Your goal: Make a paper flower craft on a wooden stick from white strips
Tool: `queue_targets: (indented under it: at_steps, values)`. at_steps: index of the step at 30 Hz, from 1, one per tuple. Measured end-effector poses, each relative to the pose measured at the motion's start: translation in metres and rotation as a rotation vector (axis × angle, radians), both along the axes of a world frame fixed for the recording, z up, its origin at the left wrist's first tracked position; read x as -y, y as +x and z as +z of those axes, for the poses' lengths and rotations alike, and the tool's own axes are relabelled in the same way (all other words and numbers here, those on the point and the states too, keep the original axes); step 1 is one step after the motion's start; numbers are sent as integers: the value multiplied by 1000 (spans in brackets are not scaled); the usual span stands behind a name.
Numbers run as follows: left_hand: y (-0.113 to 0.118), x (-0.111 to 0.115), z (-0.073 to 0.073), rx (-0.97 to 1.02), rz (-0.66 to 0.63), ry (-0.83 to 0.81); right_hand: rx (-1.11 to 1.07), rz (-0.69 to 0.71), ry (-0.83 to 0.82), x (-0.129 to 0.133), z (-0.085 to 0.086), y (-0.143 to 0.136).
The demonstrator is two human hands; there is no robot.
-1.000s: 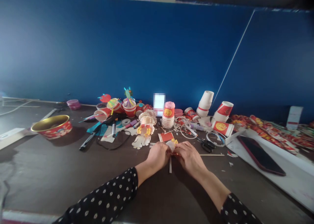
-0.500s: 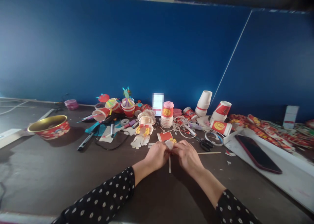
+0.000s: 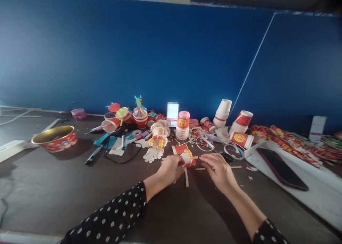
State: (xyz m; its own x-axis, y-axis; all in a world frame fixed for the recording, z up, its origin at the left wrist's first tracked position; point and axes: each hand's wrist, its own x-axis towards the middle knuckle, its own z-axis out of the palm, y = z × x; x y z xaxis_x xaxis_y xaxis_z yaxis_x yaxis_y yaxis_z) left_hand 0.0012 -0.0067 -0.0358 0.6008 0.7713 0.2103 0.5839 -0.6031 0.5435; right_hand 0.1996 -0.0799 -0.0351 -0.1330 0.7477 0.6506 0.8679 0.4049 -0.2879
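At my far left a white box lies on the dark table, and next to it stands a red bowl with a golden inside. A pink container sits farther back, by the blue wall. Further along lies a slim black-and-silver tool, with red-and-white paper cups bearing coloured paper shapes behind it. A frilly white paper figure with yellow and red parts comes next, near my hands. My left hand has the small white, red and yellow paper piece pinched between thumb and fingers, up in front of me. Just beyond it lies a red paper scrap; a narrow white strip lies below it on the table. My right hand is bent, fingertips just beside the piece's yellow end; I cannot tell whether they touch it or grip anything. Beyond this hand are black-handled scissors, partly hidden, and a thin stick. Farther right a dark phone rests on a white tray, with a red heap behind.
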Motion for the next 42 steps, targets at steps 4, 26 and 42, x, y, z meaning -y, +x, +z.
queue_targets:
  at_steps: [4, 26, 42]
  values:
    - [-3, 4, 5, 75, -76, 38, 22, -78, -126, 8, -6, 21]
    - [-1, 16, 14, -152, -262, 123, -6, 9, -346, 23, -6, -16]
    - [2, 20, 7, -98, -289, 83, 31, 114, -398, 30, -4, -17]
